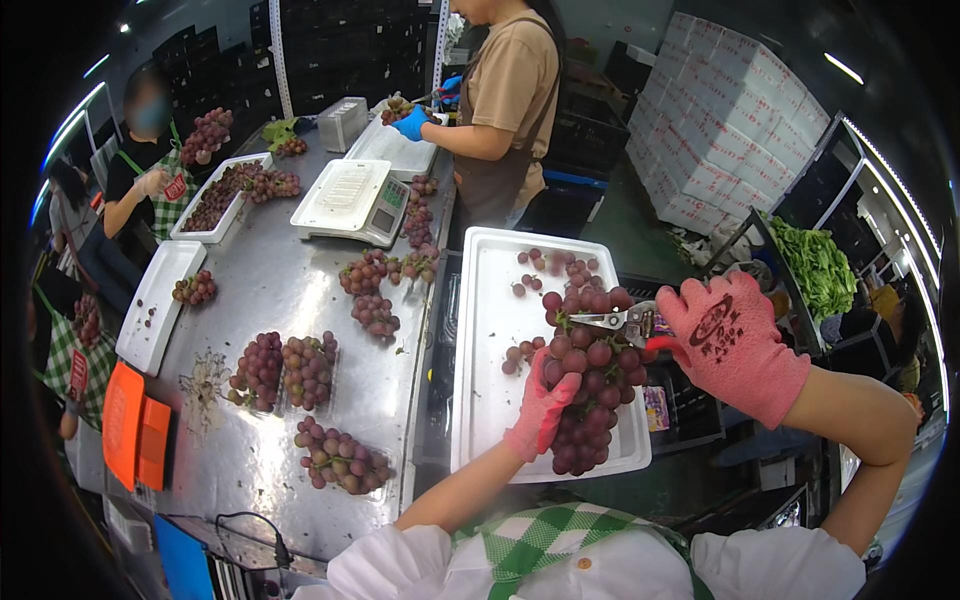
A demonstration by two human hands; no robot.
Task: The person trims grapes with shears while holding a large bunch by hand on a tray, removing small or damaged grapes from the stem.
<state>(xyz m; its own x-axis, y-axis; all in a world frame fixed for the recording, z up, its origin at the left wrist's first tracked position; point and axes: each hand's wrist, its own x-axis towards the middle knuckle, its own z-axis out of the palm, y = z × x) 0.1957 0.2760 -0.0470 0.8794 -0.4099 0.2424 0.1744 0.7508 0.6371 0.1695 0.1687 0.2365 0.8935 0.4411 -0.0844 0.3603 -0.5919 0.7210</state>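
Observation:
My left hand (pixel 541 411), in a pink coated glove, supports a large bunch of red grapes (pixel 592 375) from its left side. In my right hand (pixel 727 345), gloved alike, is a pair of pruning snips (pixel 609 320) with red handles. Their metal blades lie against the upper part of the bunch; whether they touch a stem cannot be told. Beneath the bunch is a white plastic tray (pixel 480 442), with loose grapes (pixel 527 283) and small clusters (pixel 521 355) lying in it.
Left of me stretches a metal table (pixel 262 300) with packed grape bunches (pixel 309 371), a white scale (pixel 349 199) and an orange scale (pixel 135 427). A co-worker in blue gloves (pixel 411 124) trims grapes ahead. White cartons (pixel 720 120) are stacked at the back right.

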